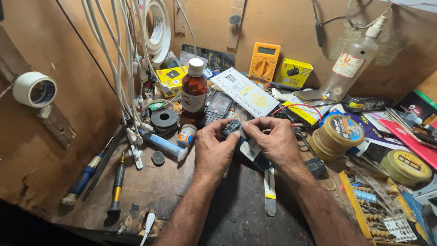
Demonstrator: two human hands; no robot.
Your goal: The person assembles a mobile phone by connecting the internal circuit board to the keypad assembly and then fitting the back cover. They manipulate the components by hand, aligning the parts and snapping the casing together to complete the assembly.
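Both hands, left hand (214, 148) and right hand (273, 141), are gripping a small circuit board (231, 127) just below the brown bottle (194, 89).

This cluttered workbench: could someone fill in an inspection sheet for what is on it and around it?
Surface: worn brown wooden workbench, dark mat at the middle.
Job's things: small dark circuit board, held between both hands.
Clutter: amber glass bottle with white cap, yellow multimeter, clear plastic spray bottle, blue-handled screwdriver, spool of solder wire.
Grippers: left hand and right hand, fingers pinching the board.
Cables: bundle of white cables hanging at left; thin red wire.
Surroundings: brown board walls; roll of white tape on the left wall.
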